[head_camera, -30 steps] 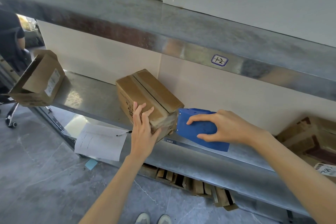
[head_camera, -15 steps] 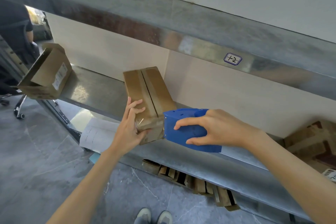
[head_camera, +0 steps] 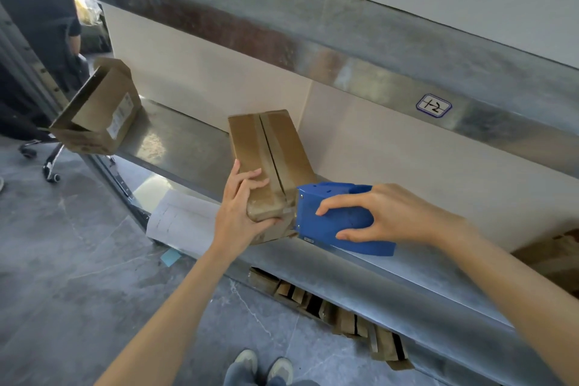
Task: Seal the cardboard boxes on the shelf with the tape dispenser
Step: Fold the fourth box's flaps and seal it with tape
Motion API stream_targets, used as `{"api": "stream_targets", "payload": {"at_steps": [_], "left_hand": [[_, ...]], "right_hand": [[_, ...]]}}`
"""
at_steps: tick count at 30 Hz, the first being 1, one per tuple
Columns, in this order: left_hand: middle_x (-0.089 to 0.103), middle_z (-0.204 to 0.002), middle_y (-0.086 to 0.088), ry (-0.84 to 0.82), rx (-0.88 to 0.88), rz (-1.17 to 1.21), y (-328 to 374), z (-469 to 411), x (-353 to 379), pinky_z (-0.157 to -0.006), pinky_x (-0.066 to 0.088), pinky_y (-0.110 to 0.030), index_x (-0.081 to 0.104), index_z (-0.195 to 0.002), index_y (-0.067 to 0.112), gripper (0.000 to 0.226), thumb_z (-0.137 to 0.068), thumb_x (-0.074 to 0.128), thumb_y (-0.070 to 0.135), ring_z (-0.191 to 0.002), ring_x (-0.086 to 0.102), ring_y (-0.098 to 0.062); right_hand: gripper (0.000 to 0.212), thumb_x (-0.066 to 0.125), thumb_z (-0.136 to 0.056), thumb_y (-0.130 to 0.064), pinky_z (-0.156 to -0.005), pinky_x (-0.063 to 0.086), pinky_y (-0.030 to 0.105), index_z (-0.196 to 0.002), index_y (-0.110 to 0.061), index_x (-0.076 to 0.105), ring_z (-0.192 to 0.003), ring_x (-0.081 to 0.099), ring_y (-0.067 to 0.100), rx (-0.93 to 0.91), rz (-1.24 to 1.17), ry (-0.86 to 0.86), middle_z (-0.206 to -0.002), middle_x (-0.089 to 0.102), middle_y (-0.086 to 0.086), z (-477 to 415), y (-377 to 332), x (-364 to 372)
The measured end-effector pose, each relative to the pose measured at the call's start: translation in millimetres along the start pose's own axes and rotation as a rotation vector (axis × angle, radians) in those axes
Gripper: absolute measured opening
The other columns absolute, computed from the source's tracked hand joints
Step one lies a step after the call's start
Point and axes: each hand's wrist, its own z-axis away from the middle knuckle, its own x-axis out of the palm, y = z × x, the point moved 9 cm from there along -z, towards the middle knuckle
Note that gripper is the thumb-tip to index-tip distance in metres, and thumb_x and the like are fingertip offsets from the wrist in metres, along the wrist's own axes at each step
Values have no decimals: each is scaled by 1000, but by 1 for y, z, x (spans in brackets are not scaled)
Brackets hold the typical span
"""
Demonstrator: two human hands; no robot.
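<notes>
- At the far left we see a person in dark clothes [head_camera: 40, 9] beyond the end of the shelf [head_camera: 188, 141], with a wheeled chair base [head_camera: 51, 163] on the floor below.
- An open box [head_camera: 97, 116] lies tipped on its side at the shelf's left end, its mouth facing left and jutting past the end.
- A sheet of paper [head_camera: 181, 219] shows below the shelf's front edge, just left of our left hand [head_camera: 241, 216].
- That hand grips the near left corner of the closed box [head_camera: 266, 150], with the fingers curled over the top face and the thumb on the near end.
- The closed box sits mid-shelf, running from the front edge towards the back wall. Its flaps meet at a centre seam, and the glossy strip along the seam looks like tape, though we cannot be sure.
- The blue tape dispenser [head_camera: 332, 216] touches the box's near end at the seam, by the shelf's front edge.
- Our right hand [head_camera: 391, 213] wraps round the dispenser, fingers curled over its side and thumb low on the body.
- Another box [head_camera: 557, 257] sits at the shelf's right end, partly out of view.
</notes>
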Motion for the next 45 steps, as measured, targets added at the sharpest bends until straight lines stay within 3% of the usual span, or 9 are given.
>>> {"api": "stream_targets", "payload": {"at_steps": [19, 23, 27, 31, 34, 36, 40, 42, 45], "left_hand": [[47, -143, 1, -28, 21, -20, 3, 0, 1, -120, 19, -19, 58, -120, 13, 67, -65, 85, 41, -153, 16, -23], [46, -144, 2, -33, 15, -19, 2, 0, 1, -119, 19, -17, 58, -120, 14, 66, -65, 85, 40, -153, 16, -22], [45, -144, 3, -35, 10, -26, 2, 0, 1, -120, 20, -19, 58, -120, 14, 66, -66, 84, 42, -153, 15, -22], [45, -144, 3, -36, 13, -23, 3, -1, 2, -119, 18, -16, 58, -120, 13, 67, -66, 84, 42, -153, 15, -22], [44, -144, 5, -37, 5, -22, 3, 0, 1, -120, 18, -19, 58, -121, 14, 66, -66, 83, 43, -153, 14, -19], [44, -144, 6, -34, 4, -25, 3, -1, 2, -121, 19, -21, 58, -120, 15, 66, -66, 83, 43, -153, 13, -18], [46, -143, 2, -38, -2, -36, 2, -1, 1, -119, 21, -20, 59, -121, 14, 69, -65, 84, 45, -153, 14, -20], [47, -144, 2, -42, -7, -37, 1, -1, 2, -119, 23, -26, 59, -122, 14, 69, -65, 85, 43, -153, 14, -19], [46, -144, 2, -38, -14, -30, 1, -1, 2, -118, 22, -22, 59, -122, 13, 70, -65, 84, 44, -153, 14, -19]], "right_hand": [[41, 68, -85, -49, -55, 35, 23, -115, -70, 48, -51, 30, 16, 109, -75, -15, -56, 33, 13, 38, 71, -12], [39, 67, -84, -52, -54, 35, 25, -113, -71, 50, -51, 26, 16, 124, -104, -19, -58, 34, 17, 37, 76, -10], [37, 60, -80, -63, -63, 48, 35, -113, -73, 49, -52, 37, 20, 160, -135, -51, -74, 59, 20, 40, 87, -7], [37, 64, -80, -57, -57, 39, 26, -106, -77, 47, -51, 32, 16, 172, -146, -17, -62, 50, 17, 42, 90, -12], [37, 58, -78, -66, -67, 51, 36, -114, -73, 48, -55, 45, 22, 176, -146, -41, -86, 71, 7, 41, 94, -7], [39, 56, -78, -68, -73, 53, 39, -116, -72, 48, -61, 52, 27, 178, -143, -51, -99, 73, 3, 43, 100, -3], [37, 62, -83, -58, -58, 40, 20, -111, -75, 46, -52, 34, 17, 172, -111, -9, -67, 59, 9, 33, 98, -3], [37, 65, -85, -53, -58, 38, 20, -111, -73, 48, -52, 36, 14, 177, -92, 15, -59, 47, 10, 25, 95, -4], [37, 66, -86, -50, -64, 41, 21, -113, -69, 49, -54, 38, 13, 197, -82, 15, -56, 41, 9, 17, 93, -2]]}}
